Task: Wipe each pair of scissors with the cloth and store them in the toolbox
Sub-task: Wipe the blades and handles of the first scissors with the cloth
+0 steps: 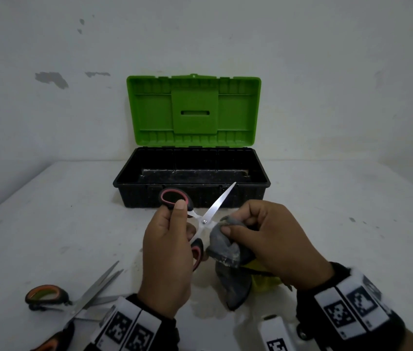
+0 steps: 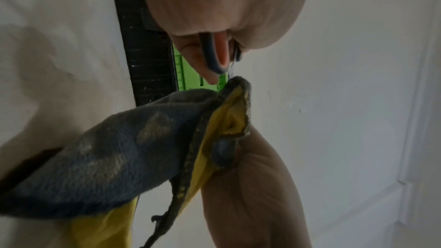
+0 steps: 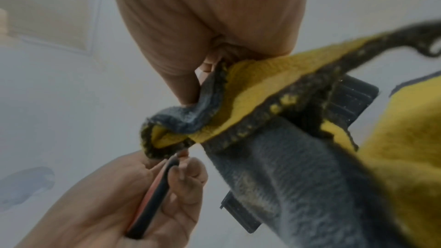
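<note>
My left hand (image 1: 168,239) grips the handles of a pair of scissors with black and pink handles (image 1: 206,219), blades spread apart, one blade pointing up and right toward the toolbox. My right hand (image 1: 263,236) pinches a grey and yellow cloth (image 1: 228,252) folded over the other blade, which is hidden inside it. The pink handle loop (image 2: 216,54) shows between my left fingers, with the cloth (image 2: 119,154) just below. In the right wrist view the cloth (image 3: 238,105) hangs from my right fingers above the handle (image 3: 155,195). The black toolbox (image 1: 191,193) stands behind with its green lid (image 1: 192,110) raised.
Two more pairs of scissors with black and orange handles (image 1: 74,300) lie on the white table (image 1: 61,224) at the front left. A white object with a printed marker (image 1: 276,333) sits at the front edge. A wall rises right behind the toolbox.
</note>
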